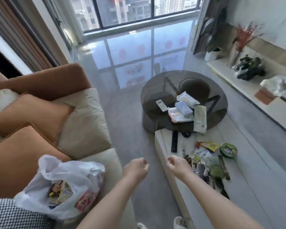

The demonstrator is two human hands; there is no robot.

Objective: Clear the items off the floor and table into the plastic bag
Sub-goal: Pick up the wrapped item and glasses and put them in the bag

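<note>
While both our left hand [135,169] and right hand [177,166] hang loosely curled and empty, wrappers [210,164] litter the counter [165,146] at three o'clock. We judge the plastic bag [59,184] at nine o'clock, slumped unsupported, may spill when loaded.

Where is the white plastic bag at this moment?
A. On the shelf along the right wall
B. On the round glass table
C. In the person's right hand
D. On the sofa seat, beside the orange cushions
D: the plastic bag sits open on the sofa with wrappers inside, and both hands hold nothing.
</note>
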